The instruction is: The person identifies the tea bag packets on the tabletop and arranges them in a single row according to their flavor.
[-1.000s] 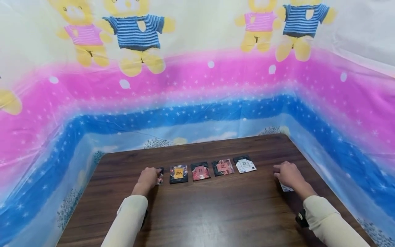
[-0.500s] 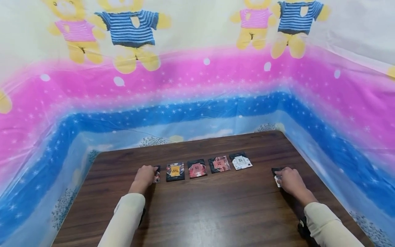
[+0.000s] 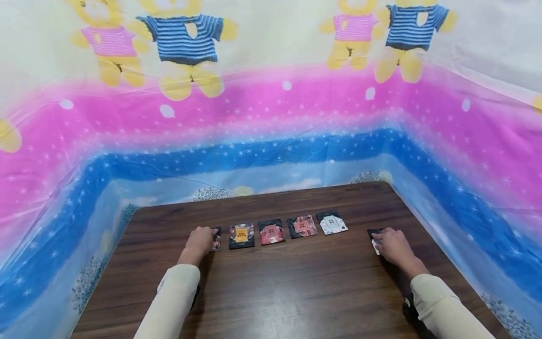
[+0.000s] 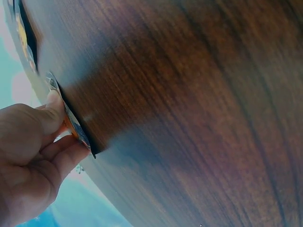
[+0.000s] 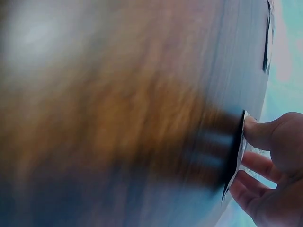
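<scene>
My left hand (image 3: pixel 199 242) holds a small flat dark packet with a colourful print (image 3: pixel 216 239) at the left end of a row, mostly covering it. In the left wrist view, thumb and fingers grip that packet (image 4: pixel 71 118) by its edges, flat near the tabletop. Toward the right side of the table, my right hand (image 3: pixel 395 247) holds a black-and-white packet (image 3: pixel 374 245). Its thumb and fingertips show on the packet (image 5: pixel 239 146) in the right wrist view. Between the hands lie packets with a yellow label (image 3: pixel 242 236), a pink label (image 3: pixel 272 232), a red label (image 3: pixel 302 226) and a white front (image 3: pixel 332 223).
All packets are on a dark brown wooden table (image 3: pixel 288 282) with rounded far corners. A patterned curtain (image 3: pixel 254 108) with bears and pink and blue bands hangs close behind and along the sides. A gap separates the white packet from the right hand's packet.
My right hand has taken hold of the black-and-white packet, which lay partly under it, and shifted it slightly left. The left hand stays at its packet; the head view moved a little.
</scene>
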The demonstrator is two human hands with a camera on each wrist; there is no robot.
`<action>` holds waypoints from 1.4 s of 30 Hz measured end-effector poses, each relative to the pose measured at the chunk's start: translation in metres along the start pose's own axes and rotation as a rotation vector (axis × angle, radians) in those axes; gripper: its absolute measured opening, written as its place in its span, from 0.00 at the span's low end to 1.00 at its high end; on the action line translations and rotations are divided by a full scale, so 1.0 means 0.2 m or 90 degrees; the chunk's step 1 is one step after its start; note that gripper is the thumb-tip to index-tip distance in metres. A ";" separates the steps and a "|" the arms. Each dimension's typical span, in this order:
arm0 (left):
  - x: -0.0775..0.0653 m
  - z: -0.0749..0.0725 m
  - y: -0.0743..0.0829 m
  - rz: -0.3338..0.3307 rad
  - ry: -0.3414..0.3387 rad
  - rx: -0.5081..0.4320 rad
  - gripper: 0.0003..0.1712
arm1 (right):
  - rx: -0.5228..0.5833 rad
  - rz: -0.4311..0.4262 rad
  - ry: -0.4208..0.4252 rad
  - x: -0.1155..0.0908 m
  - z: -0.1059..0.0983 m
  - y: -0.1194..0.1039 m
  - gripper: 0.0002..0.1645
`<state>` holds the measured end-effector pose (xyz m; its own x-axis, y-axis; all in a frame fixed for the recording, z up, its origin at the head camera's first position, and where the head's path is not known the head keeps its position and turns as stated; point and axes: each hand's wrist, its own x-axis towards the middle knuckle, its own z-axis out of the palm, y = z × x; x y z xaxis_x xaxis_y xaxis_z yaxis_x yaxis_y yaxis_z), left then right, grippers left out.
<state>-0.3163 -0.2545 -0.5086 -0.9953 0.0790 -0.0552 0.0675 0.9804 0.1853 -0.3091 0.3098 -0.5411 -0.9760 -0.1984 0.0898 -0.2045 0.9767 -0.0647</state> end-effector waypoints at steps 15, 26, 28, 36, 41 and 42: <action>0.01 -0.01 0.04 0.015 -0.001 0.001 0.26 | 0.008 -0.006 -0.011 0.11 0.00 -0.04 0.22; -0.01 0.00 0.01 -0.001 -0.001 -0.007 0.27 | 0.027 -0.014 -0.014 0.23 0.01 -0.09 0.22; -0.02 0.00 0.01 -0.005 -0.001 -0.007 0.27 | 0.029 -0.012 -0.015 0.25 0.02 -0.10 0.23; -0.04 -0.01 0.00 -0.006 0.003 -0.003 0.26 | 0.048 0.002 -0.028 0.33 0.02 -0.13 0.23; -0.05 0.01 0.01 -0.004 0.010 -0.007 0.26 | 0.039 0.001 -0.051 0.36 0.01 -0.14 0.24; -0.05 0.01 0.01 -0.005 0.009 -0.011 0.26 | 0.038 0.000 -0.054 0.35 0.01 -0.14 0.24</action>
<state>-0.3061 -0.2529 -0.5097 -0.9967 0.0685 -0.0426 0.0585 0.9776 0.2023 -0.3727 0.2682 -0.5352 -0.9785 -0.2062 0.0061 -0.2054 0.9707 -0.1247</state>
